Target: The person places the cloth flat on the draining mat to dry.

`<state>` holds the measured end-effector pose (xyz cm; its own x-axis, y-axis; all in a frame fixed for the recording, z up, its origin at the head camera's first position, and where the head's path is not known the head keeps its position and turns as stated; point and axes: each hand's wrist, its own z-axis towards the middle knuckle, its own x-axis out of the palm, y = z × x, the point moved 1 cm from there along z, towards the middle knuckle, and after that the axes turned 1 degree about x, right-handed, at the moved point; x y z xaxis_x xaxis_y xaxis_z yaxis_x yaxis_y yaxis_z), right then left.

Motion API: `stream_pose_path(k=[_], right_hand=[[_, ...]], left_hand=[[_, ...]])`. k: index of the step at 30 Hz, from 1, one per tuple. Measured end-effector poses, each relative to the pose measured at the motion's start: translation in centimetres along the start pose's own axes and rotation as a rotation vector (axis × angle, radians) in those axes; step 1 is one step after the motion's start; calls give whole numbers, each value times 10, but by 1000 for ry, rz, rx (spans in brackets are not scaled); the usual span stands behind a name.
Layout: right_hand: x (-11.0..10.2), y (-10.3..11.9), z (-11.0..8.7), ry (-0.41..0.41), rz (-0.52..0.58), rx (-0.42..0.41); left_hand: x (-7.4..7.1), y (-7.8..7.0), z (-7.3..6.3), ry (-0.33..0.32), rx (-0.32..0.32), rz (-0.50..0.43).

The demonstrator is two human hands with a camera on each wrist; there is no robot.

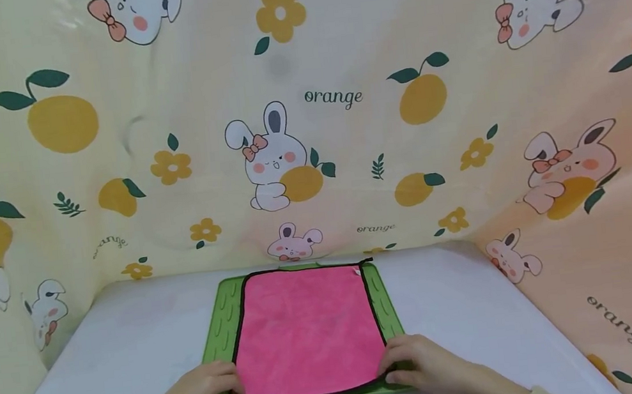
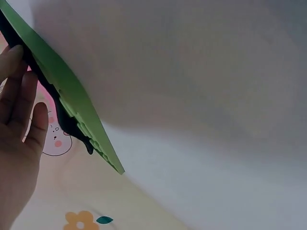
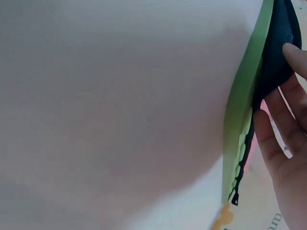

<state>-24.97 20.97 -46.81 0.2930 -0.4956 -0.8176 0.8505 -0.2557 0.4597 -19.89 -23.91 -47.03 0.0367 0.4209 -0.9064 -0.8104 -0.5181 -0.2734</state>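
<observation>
A pink cloth [image 1: 309, 329] with black edging lies flat over a green ridged board [image 1: 221, 319], whose left and right margins show beside it. My left hand [image 1: 200, 392] pinches the cloth's near left corner between thumb and fingers. At the near right corner, the thumb and fingers of my right hand [image 1: 428, 362] grip the edge. In the right wrist view that corner is lifted off the board, baring a dark underside [image 3: 278, 52]. A small white tag [image 1: 356, 271] sits by the cloth's far right corner, where a short black end of the edging sticks out.
The board rests on a white tabletop [image 1: 135, 344], which extends on both sides of it. Cream fabric walls [image 1: 346, 155] printed with rabbits, oranges and flowers rise at the back, left and right of the table.
</observation>
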Motion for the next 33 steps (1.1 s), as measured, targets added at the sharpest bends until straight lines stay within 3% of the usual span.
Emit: stream_pose_path(k=[9,15,25,28,30,33], right_hand=[[3,4,-2,34,16,26],[4,3,-3,13,-7,28],[7,1,-4,10,-1,54],[5,4,-6,-1,37,111],[1,6,-6,-41,40,149],[-7,8,-6,-160,-46,180]], left_hand=[[-1,-5,-7,-3,13,-28],[-2,-7,-8,-18,44,-28],[2,-1,-12,-60,27,-5],[2,-2,-15,-92,-38,14],[-2,-4,-18,-102,-140,45],[-11,-6,-21,-130,-316,145]])
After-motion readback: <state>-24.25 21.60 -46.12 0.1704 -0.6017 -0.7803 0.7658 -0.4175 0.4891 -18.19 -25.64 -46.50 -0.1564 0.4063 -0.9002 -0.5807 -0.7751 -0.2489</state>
